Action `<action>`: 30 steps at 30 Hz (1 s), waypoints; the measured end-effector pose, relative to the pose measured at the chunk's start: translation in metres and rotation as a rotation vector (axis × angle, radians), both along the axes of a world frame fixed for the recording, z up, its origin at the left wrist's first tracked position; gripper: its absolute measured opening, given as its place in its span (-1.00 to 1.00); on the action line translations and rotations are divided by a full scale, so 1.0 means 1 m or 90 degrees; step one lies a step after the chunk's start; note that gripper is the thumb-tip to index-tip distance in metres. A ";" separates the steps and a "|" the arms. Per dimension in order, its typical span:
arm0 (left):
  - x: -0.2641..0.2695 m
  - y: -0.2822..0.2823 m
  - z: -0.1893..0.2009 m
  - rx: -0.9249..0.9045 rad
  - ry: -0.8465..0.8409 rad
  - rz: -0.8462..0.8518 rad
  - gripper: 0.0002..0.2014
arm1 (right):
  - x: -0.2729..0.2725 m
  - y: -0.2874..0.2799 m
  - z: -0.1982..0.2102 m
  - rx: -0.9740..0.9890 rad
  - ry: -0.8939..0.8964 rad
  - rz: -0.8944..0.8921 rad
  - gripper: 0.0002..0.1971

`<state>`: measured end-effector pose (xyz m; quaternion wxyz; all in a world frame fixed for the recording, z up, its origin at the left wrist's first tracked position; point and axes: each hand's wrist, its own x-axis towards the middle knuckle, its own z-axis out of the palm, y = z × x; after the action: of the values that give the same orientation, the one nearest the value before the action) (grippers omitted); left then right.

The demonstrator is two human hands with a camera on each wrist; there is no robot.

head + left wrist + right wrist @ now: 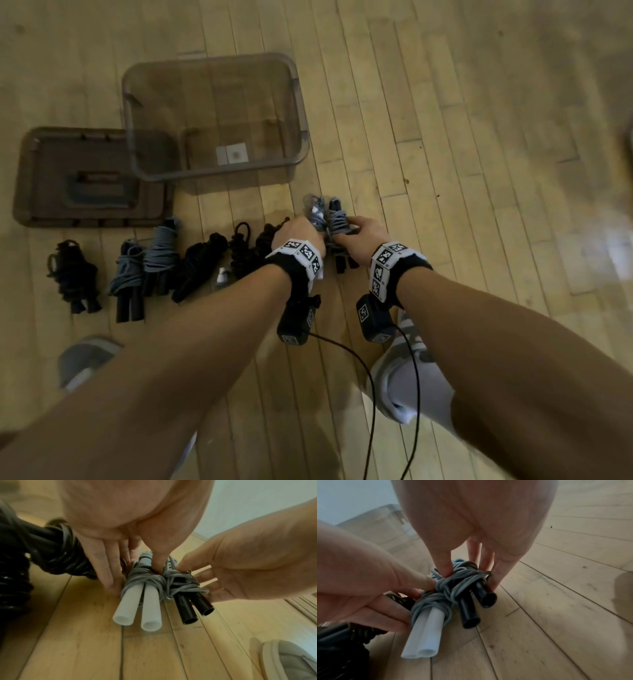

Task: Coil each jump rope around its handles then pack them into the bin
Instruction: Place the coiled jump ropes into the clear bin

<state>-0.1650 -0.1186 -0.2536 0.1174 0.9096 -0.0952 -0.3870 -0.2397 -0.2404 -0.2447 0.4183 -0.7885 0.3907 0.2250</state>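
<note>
Two coiled jump ropes lie side by side on the wooden floor, just in front of the clear bin (298, 102). One is a grey rope wound on white handles (135, 605) (426, 631). The other is a grey rope wound on black handles (187, 609) (469, 615). My left hand (137, 578) (303, 231) grips the white-handled bundle, thumb on one side and fingers on the other. In the same way my right hand (469, 578) (356, 228) grips the black-handled bundle. The bin holds no ropes.
Several more coiled ropes (161, 257) lie in a row on the floor to the left; a black one (60, 555) touches my left fingers. The bin's brown lid (85, 178) lies left of the bin. My shoes (85, 359) and wrist-camera cables (373, 394) are close by.
</note>
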 end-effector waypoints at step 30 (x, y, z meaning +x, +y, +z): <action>0.133 0.136 0.165 -0.276 -0.284 0.177 -0.59 | 0.146 0.104 0.160 -0.088 -0.347 0.084 -0.42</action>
<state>-0.0323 0.0176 -0.0882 0.3355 0.9302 -0.0740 -0.1293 -0.0935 -0.1365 -0.0844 0.4373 -0.8704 0.2262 0.0045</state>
